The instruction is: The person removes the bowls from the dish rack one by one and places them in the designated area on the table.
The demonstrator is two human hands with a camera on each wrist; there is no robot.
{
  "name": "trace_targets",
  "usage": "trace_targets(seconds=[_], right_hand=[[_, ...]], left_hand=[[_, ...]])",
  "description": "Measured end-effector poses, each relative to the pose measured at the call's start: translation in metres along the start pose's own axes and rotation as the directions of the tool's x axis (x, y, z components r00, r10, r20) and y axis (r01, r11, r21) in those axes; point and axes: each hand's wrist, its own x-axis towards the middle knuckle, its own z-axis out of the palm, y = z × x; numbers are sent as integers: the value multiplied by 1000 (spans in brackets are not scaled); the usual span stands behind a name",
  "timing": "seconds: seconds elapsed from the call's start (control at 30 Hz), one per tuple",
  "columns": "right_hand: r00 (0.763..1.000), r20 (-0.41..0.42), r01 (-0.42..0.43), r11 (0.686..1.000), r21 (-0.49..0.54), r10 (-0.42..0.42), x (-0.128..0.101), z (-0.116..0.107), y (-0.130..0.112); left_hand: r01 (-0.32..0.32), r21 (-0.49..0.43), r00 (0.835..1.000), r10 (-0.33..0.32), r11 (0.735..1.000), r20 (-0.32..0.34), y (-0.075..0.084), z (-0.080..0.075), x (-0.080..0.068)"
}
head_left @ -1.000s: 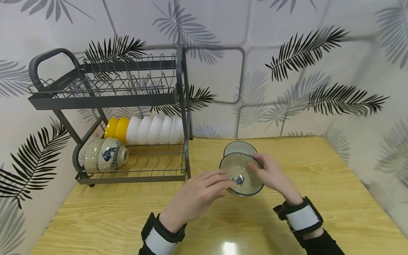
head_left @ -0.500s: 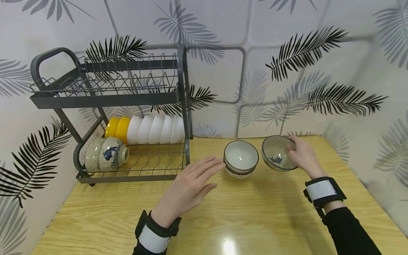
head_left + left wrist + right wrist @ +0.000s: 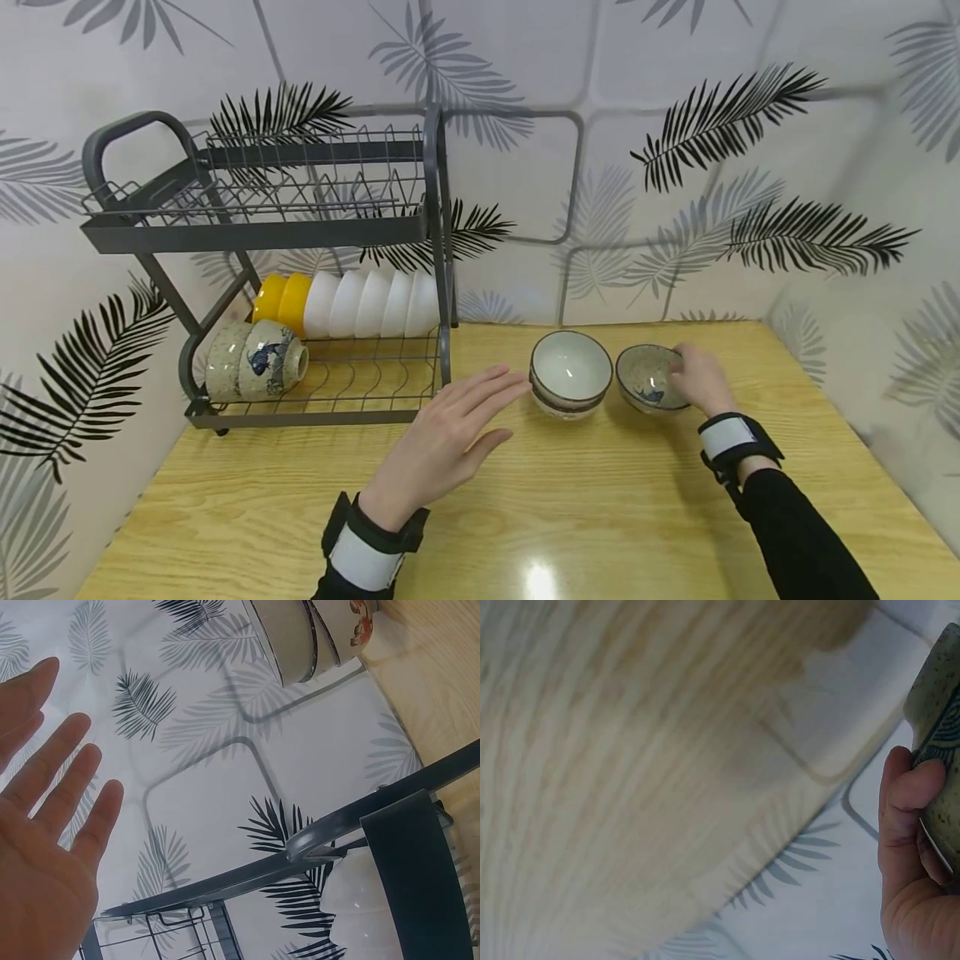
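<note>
1. The speckled bowl (image 3: 648, 382) is beige-grey with dark flecks and a blue fish painted inside.
2. The stacked bowls (image 3: 568, 373) are pale whitish inside with a dark brown rim.
3. The dish rack (image 3: 262, 233) is dark grey, holding two yellow bowls (image 3: 279, 297), a row of plain white bowls (image 3: 371, 302) and speckled fish bowls (image 3: 255, 360).
4. The table (image 3: 600, 517) is light yellow wood grain.
5. The wall (image 3: 675, 167) is white with black and grey palm leaves.
</note>
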Motion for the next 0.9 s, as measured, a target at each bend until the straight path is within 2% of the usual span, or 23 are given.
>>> trace_targets(seconds=[0.17, 0.4, 0.57, 0.77, 0.9], right_hand=[[999, 42, -30, 1000, -2, 30, 3, 10, 7], [996, 59, -63, 998, 8, 63, 2, 17, 12], [995, 85, -44, 999, 19, 42, 2, 15, 13], [999, 19, 36, 987, 156, -40, -10, 6, 3], [997, -57, 72, 970, 232, -60, -27, -6, -12]], left_hand=[[13, -2, 1000, -13, 1000, 7, 0, 0, 1], [15, 8, 1000, -15, 1000, -11, -1, 1, 1], [26, 30, 1000, -25, 999, -16, -2, 1, 1], [67, 86, 997, -64, 994, -42, -3, 2, 1], [127, 113, 990, -120, 985, -69, -3, 3, 0]])
